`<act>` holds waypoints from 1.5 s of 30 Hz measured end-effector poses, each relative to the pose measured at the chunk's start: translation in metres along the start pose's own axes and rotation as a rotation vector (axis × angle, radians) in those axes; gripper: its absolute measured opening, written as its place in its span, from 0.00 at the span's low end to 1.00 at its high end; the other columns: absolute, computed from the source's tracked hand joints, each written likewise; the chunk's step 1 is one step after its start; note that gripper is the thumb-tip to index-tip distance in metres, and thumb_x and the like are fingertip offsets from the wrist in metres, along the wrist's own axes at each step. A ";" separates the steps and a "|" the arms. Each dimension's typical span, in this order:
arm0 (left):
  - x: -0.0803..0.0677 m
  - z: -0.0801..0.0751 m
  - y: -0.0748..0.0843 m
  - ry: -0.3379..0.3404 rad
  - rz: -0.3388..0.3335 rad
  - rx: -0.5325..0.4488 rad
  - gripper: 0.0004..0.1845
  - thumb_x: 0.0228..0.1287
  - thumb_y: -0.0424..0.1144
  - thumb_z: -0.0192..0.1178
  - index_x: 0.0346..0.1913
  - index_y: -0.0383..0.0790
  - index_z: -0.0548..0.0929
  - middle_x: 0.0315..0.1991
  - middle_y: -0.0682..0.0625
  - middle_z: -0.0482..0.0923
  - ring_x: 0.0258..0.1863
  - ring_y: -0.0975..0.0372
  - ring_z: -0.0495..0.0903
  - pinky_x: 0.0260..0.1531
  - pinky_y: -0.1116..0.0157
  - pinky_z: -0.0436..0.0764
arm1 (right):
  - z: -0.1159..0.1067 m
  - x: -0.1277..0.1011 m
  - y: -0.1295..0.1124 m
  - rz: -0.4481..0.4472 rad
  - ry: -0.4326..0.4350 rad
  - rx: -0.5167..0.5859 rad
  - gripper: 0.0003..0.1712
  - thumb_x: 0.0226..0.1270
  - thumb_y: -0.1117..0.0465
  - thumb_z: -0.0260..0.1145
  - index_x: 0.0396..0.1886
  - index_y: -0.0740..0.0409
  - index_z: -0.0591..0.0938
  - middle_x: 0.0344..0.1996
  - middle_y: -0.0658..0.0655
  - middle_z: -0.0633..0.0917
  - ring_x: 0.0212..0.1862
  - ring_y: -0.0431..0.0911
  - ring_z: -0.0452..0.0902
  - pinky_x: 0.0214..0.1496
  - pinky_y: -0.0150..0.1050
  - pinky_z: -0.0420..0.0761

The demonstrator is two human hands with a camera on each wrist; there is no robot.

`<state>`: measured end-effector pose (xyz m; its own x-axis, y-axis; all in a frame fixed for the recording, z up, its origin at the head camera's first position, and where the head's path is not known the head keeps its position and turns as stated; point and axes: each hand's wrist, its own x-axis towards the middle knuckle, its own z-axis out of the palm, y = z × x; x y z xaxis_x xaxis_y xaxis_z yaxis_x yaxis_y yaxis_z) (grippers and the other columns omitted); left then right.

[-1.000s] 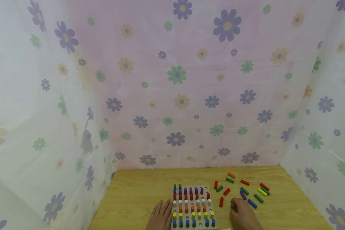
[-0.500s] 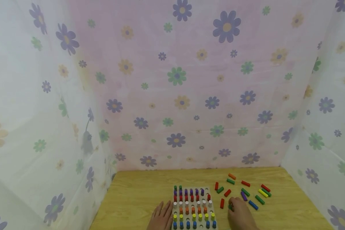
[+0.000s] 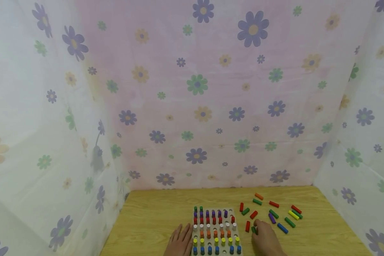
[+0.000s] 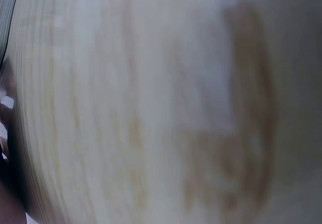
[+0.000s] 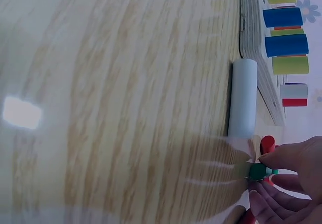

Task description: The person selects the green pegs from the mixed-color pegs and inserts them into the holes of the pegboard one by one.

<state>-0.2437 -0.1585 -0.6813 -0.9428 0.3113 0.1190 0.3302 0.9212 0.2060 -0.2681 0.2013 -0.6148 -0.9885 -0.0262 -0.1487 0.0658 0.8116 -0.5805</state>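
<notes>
A wooden pegboard [image 3: 213, 210] stands at the front of the table, with rows of green, purple, red, white, orange, yellow and blue pegs upright in it. Several holes hold no peg. My left hand [image 3: 180, 241] lies with straight fingers along the board's left edge. To the right of the board, my right hand [image 3: 266, 239] pinches a green peg [image 5: 257, 171] between thumb and fingers, low over the table. A red peg [image 3: 248, 226] lies just left of that hand. The left wrist view shows mostly blurred wood grain.
Loose pegs lie scattered at the right, among them a blue peg [image 3: 283, 228], a purple peg [image 3: 272, 218], a yellow peg [image 3: 293, 214] and an orange peg [image 3: 259, 196]. A white peg [image 5: 243, 98] rests beside the board. Flowered curtains [image 3: 196, 106] enclose the table [image 3: 153, 209].
My right hand has shifted slightly left with the green peg, which now shows more between its fingers. The left hand has stayed beside the board.
</notes>
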 end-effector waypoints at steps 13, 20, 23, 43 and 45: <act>0.001 -0.002 0.003 -0.038 -0.024 -0.007 0.32 0.84 0.60 0.33 0.76 0.47 0.72 0.73 0.49 0.71 0.73 0.44 0.66 0.71 0.42 0.68 | 0.003 0.002 -0.002 0.005 -0.005 -0.057 0.16 0.59 0.71 0.70 0.47 0.73 0.82 0.37 0.62 0.86 0.44 0.58 0.84 0.47 0.55 0.86; 0.003 -0.003 0.002 -0.057 -0.032 -0.015 0.33 0.83 0.61 0.32 0.76 0.47 0.71 0.74 0.49 0.70 0.74 0.44 0.65 0.71 0.42 0.67 | 0.001 0.001 -0.003 0.016 -0.013 -0.044 0.20 0.58 0.73 0.69 0.51 0.75 0.81 0.42 0.66 0.86 0.49 0.63 0.84 0.51 0.59 0.85; 0.003 -0.004 0.002 -0.060 -0.029 -0.019 0.33 0.83 0.61 0.32 0.76 0.47 0.71 0.74 0.49 0.70 0.74 0.44 0.64 0.71 0.42 0.67 | 0.000 0.001 -0.003 -0.001 -0.006 -0.046 0.20 0.58 0.73 0.69 0.51 0.73 0.81 0.43 0.66 0.87 0.50 0.64 0.84 0.53 0.61 0.85; 0.003 0.000 -0.001 -0.065 -0.029 -0.002 0.34 0.83 0.62 0.31 0.76 0.47 0.71 0.74 0.49 0.70 0.74 0.44 0.64 0.72 0.42 0.66 | -0.006 -0.007 0.003 -0.062 0.141 0.297 0.09 0.63 0.71 0.71 0.42 0.65 0.84 0.32 0.51 0.86 0.35 0.44 0.82 0.34 0.41 0.85; 0.003 0.001 0.000 -0.066 -0.034 -0.006 0.34 0.83 0.62 0.31 0.76 0.47 0.71 0.74 0.49 0.70 0.74 0.44 0.64 0.72 0.42 0.66 | -0.007 -0.007 0.001 -0.073 0.169 0.333 0.09 0.63 0.71 0.72 0.43 0.65 0.84 0.32 0.51 0.87 0.34 0.44 0.83 0.32 0.39 0.86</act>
<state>-0.2471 -0.1576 -0.6821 -0.9544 0.2948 0.0478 0.2981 0.9302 0.2143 -0.2622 0.2060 -0.6092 -0.9989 0.0422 0.0204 0.0076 0.5765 -0.8170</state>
